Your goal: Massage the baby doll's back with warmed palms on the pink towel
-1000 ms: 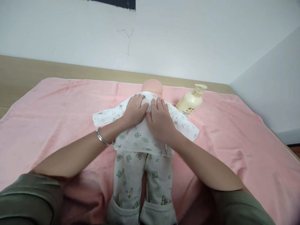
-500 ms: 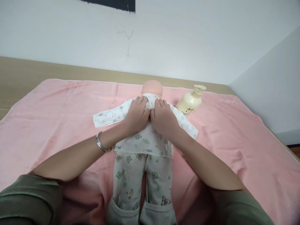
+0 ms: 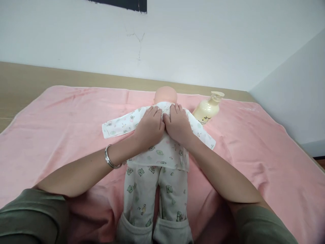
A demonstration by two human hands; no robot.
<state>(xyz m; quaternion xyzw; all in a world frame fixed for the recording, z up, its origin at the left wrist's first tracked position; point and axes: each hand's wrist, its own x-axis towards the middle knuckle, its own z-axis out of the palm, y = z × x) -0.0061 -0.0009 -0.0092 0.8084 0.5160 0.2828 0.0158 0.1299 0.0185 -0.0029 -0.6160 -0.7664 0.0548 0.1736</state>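
Note:
A baby doll [image 3: 166, 95] lies stretched out with its bald head at the far end and no face showing. It wears a white printed top [image 3: 162, 157] and matching trousers [image 3: 143, 198] with turned-up light cuffs. My left hand [image 3: 149, 128] rests flat on the upper part of the top, left of the middle, fingers pointing toward the head. Beside it, my right hand [image 3: 178, 126] lies flat on the right half. The two thumbs come close together at the centre. Neither hand grasps anything. Part of the top is hidden under both palms.
A cream-coloured pump bottle [image 3: 207, 110] leans at a tilt by the doll's right-hand sleeve. Under everything lies a pink blanket [image 3: 63, 135] on a wooden surface [image 3: 22, 79]. A white wall [image 3: 193, 44] rises behind.
Both hands stay on the doll's upper body. My right hand's fingers have slid slightly toward the head, and my left hand has shifted a little to the right. The view has moved slightly.

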